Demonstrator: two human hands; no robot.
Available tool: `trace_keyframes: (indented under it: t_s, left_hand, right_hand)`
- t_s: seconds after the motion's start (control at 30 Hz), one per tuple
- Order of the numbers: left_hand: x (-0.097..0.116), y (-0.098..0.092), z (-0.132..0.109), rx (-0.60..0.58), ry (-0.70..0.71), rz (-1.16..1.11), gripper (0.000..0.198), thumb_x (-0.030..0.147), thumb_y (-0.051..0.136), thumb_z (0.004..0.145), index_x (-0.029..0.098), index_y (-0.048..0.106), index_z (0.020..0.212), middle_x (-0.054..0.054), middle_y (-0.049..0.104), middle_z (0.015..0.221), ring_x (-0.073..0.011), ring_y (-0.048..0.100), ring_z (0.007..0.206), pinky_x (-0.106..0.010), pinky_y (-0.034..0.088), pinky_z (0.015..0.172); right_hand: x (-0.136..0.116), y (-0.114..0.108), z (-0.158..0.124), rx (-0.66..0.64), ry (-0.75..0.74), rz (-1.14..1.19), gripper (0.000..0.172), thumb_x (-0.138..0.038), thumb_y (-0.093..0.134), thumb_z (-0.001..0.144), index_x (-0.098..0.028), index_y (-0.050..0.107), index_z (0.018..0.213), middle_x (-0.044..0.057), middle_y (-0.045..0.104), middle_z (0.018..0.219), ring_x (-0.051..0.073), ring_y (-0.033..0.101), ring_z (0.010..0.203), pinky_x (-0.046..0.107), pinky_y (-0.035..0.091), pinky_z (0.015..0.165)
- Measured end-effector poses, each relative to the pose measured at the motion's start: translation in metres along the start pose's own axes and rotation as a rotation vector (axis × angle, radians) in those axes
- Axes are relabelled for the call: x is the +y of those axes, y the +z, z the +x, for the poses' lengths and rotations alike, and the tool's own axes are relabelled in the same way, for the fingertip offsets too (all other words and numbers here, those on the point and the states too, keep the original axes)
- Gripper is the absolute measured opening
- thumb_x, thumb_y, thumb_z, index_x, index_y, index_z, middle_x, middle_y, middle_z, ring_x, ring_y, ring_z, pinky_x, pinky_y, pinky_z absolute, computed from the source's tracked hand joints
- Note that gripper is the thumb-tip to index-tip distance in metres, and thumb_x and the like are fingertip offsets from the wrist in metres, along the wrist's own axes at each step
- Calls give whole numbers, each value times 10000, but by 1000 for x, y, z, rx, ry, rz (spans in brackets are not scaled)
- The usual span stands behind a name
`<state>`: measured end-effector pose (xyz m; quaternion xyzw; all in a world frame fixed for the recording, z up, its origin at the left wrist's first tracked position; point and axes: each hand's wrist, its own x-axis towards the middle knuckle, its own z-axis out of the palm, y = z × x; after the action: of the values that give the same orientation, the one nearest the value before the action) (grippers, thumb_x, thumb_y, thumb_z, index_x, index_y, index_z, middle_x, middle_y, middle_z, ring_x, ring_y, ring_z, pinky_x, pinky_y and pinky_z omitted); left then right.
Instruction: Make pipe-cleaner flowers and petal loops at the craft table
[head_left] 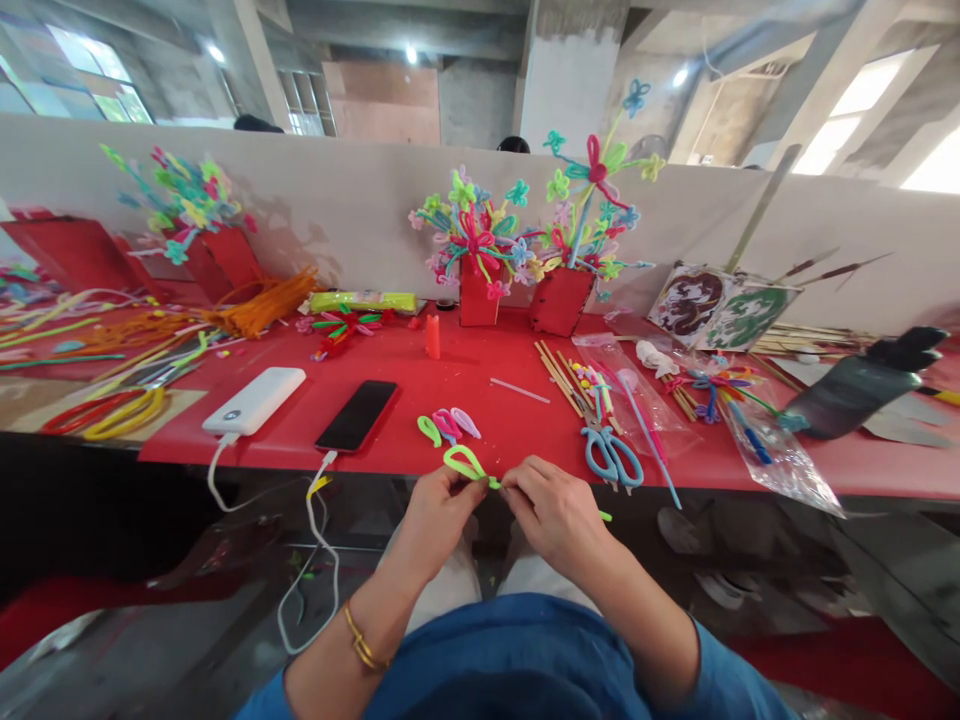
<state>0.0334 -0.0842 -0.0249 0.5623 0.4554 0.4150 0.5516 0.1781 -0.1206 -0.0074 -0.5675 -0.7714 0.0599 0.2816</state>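
Observation:
My left hand (pixel 448 512) pinches a yellow-green pipe cleaner (pixel 463 461), bent into a loop that rises above the fingers. My right hand (pixel 553 508) is closed on the same pipe cleaner just right of the loop, where it looks twisted. A loose green end (pixel 606 516) shows beyond the right hand. Both hands are at the table's front edge. Right beyond them lie several small folded pipe-cleaner loops: a green one (pixel 429 431), a pink one (pixel 444 421) and a lilac one (pixel 466 423).
Blue-handled scissors (pixel 613 456) lie to the right beside wooden sticks (pixel 559 378). A phone (pixel 358 416) and a white power bank (pixel 255 400), both cabled, are to the left. Red vases (pixel 480 292) of pipe-cleaner flowers stand behind. A dark bottle (pixel 862 385) leans at far right.

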Motion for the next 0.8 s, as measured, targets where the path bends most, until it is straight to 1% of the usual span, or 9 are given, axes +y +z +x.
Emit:
trace_keyframes:
  t_s: [0.1, 0.17, 0.23, 0.33, 0.43, 0.5, 0.63, 0.73, 0.8]
  left_hand:
    - [5, -3, -2, -167, 21, 51, 159, 268, 561, 678, 150, 643, 744, -15, 618, 675, -175, 526, 678, -257, 391, 636]
    - [8, -4, -4, -271, -3, -3, 134, 251, 573, 673, 152, 639, 735, -13, 609, 668, -171, 522, 673, -260, 391, 640]
    - [8, -4, -6, -309, -59, -103, 112, 244, 594, 661, 148, 633, 706, -13, 597, 648, -159, 516, 653, -256, 391, 634]
    - [6, -2, -8, -268, -115, -268, 112, 245, 632, 640, 134, 629, 658, -21, 591, 625, -145, 513, 639, -252, 391, 640]
    - [4, 4, -10, -199, -91, -420, 101, 234, 646, 638, 134, 631, 638, -24, 606, 635, -136, 521, 647, -254, 394, 661]
    - [4, 9, -11, -160, -74, -492, 77, 223, 646, 641, 150, 643, 665, -13, 619, 640, -128, 525, 643, -253, 399, 662]
    - [5, 14, -11, -110, -59, -540, 90, 202, 649, 639, 173, 661, 724, 2, 641, 659, -123, 538, 659, -256, 411, 685]
    - [3, 16, -11, -77, -5, -506, 112, 189, 633, 657, 176, 663, 764, 0, 652, 705, -136, 554, 697, -262, 416, 701]
    - [2, 16, -10, -42, 47, -441, 107, 189, 622, 666, 172, 662, 764, 0, 654, 718, -145, 560, 704, -259, 420, 689]
  right_hand:
    - [4, -8, 5, -46, 36, 132, 127, -170, 438, 784, -186, 559, 752, 14, 562, 732, 114, 512, 658, 207, 358, 597]
    - [7, -10, 7, -75, 84, 262, 104, -170, 454, 772, -187, 548, 732, -4, 556, 700, 106, 503, 638, 202, 355, 582]
    - [9, -9, 9, -110, 130, 424, 95, -179, 463, 765, -182, 537, 704, -22, 538, 644, 96, 485, 600, 192, 349, 554]
    - [9, -4, 8, -133, 190, 650, 107, -193, 462, 763, -170, 515, 674, -39, 500, 587, 79, 442, 550, 180, 337, 518]
    - [6, 3, 7, -129, 251, 820, 109, -210, 448, 770, -167, 495, 682, -39, 489, 577, 70, 411, 516, 176, 331, 492]
    - [5, 6, 6, -104, 282, 878, 106, -219, 438, 774, -168, 489, 696, -34, 487, 579, 72, 417, 512, 178, 343, 491]
    - [5, 7, 8, -49, 254, 759, 103, -199, 443, 765, -170, 519, 703, -25, 506, 601, 92, 468, 573, 195, 370, 550]
    - [5, 3, 9, -90, 236, 645, 95, -161, 465, 735, -167, 542, 681, -29, 517, 594, 95, 475, 582, 196, 361, 561]
    - [5, 3, 9, -132, 248, 639, 109, -162, 467, 728, -163, 535, 643, -38, 497, 562, 89, 459, 554, 190, 349, 536]
